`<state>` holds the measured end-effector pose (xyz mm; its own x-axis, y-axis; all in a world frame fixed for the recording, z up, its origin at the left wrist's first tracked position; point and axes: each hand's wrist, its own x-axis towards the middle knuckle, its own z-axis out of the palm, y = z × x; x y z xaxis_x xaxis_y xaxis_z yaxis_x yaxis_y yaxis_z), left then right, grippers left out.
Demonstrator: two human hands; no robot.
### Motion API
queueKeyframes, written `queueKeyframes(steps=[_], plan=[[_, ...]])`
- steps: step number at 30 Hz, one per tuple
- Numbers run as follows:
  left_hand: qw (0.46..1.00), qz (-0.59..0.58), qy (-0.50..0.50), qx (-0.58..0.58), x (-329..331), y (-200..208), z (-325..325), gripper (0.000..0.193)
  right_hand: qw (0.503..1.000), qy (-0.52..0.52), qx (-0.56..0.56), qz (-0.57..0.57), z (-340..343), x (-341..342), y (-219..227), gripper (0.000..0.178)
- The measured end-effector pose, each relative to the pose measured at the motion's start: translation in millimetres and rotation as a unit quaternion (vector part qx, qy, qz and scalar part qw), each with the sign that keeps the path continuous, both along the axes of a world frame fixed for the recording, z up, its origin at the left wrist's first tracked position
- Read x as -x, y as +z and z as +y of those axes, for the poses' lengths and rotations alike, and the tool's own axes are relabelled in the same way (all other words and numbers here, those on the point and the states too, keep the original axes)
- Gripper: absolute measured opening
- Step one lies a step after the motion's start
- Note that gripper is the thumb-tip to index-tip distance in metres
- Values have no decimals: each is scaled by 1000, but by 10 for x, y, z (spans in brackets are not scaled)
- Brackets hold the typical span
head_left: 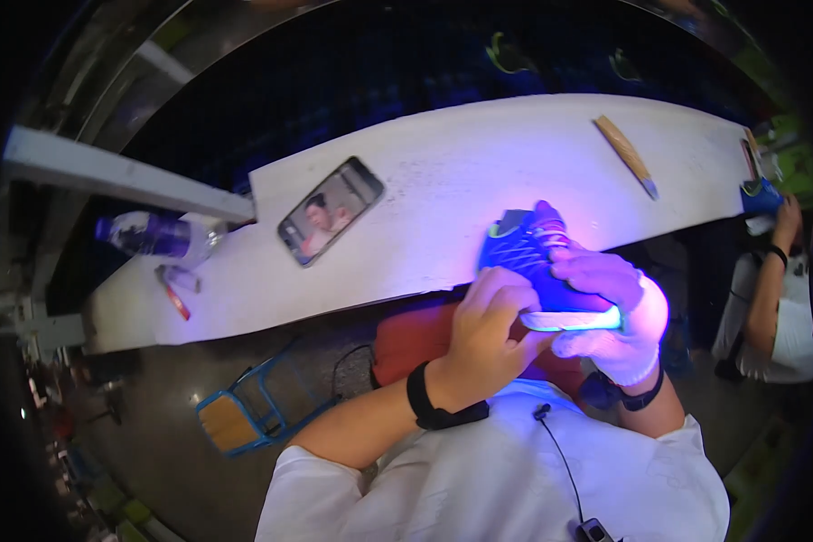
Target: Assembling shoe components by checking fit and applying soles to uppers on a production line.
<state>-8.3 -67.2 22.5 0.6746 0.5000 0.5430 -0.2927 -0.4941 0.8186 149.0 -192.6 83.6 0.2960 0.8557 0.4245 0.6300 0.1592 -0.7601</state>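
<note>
A dark blue sports shoe (513, 251) with light laces and a pale sole (574, 320) is held between my two hands at the table's near edge, its sole edge facing me. My bare left hand (490, 330) has its fingers closed on the near left side of the shoe. On the other side, my right hand (619, 312), in a white glove, grips it with fingers over the upper and thumb by the sole. Violet-blue light falls on the glove and shoe. A purplish, finger-like shape beside the shoe's opening is too unclear to name.
On the white table (443, 203) lie a phone (331, 210) with a lit screen, a tan-handled pointed tool (627, 155) and a small red-and-metal tool (177, 294). A bottle (158, 236) lies at the left, near a white post (126, 176). A blue-framed stool (253, 411) stands below; another person's arm (771, 289) is at right.
</note>
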Motion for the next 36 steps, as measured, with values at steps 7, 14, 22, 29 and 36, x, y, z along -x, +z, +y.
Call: queueKeyframes(steps=[7, 14, 22, 29, 36], plan=[[997, -12, 63, -45, -150, -60, -102, 40, 997, 58, -1, 57, -59, -243, -104, 71], [991, 88, 22, 101, -287, -29, -169, 52, 985, 1, -66, 160, -197, -306, -279, 49], [960, 224, -56, -157, -481, 38, 108, 46, 979, -49, -50, 192, -578, -666, -511, 51], [970, 218, -106, -22, -393, -152, 565, 58, 958, -134, 85, 240, -597, -773, -697, 43], [983, 145, -96, -65, -257, 619, 1042, 82, 957, -85, 48, 272, 119, -649, -834, 90]])
